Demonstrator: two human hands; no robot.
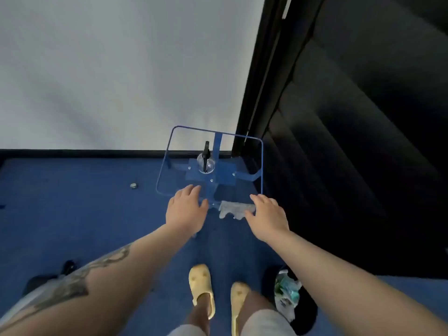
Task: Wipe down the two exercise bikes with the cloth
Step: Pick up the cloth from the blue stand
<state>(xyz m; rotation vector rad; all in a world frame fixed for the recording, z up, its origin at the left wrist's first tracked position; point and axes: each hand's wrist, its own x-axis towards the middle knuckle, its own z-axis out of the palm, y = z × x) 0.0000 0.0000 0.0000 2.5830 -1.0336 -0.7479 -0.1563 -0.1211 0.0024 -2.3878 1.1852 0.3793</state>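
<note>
Cloth [236, 209] lies on the glass table [169, 151], beside the spray bottle [206, 161]; right hand [268, 215] touches it, left hand [186, 207] spread, neither grasping. No bikes visible; wiping apparently not begun.

Seen from above: glass table [167, 151] with blue frame on blue carpet [72, 214], against white wall [109, 69]. Spray bottle [206, 161] upright at table centre. Grey cloth [236, 209] draped at near edge. Left hand [186, 209] spread flat beside cloth; right hand [268, 215] open, thumb touching cloth. Yellow slippers [201, 289] below.
</note>
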